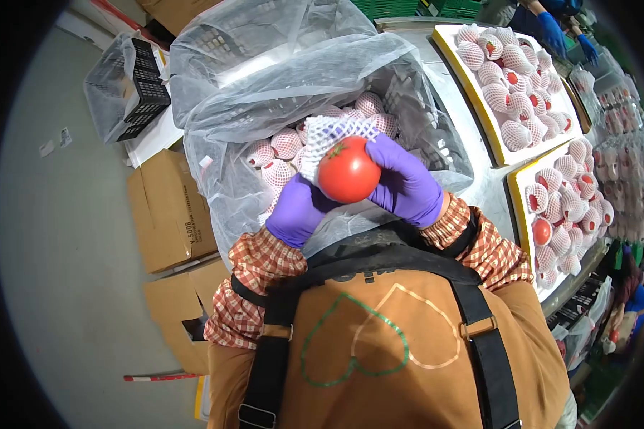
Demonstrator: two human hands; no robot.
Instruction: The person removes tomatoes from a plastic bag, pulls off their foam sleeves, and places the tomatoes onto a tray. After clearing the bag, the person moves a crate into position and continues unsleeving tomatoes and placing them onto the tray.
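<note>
Centrally, a red tomato (349, 170) is held above the near part of a plastic-lined crate (436, 129). Its green calyx (338, 150) faces up and away from my body, slightly to the left; the form is nearly round, so I cannot tell a long axis. A white foam net (315, 154) lies against its far and left sides, with purple showing through the mesh. My right hand (406, 180), gloved in purple, is clamped on the tomato, thumb against its right side. My left hand (298, 209), likewise gloved, touches its lower left; its fingers are partly hidden, and I cannot tell how far they are closed. Within the crate, net-wrapped tomatoes (286, 144) lie beneath translucent lining. To the right, an upper tray (456, 79) and a lower tray (520, 207), both yellow-edged, hold further tomatoes in nets; one in the lower tray shows a broad red face.
</note>
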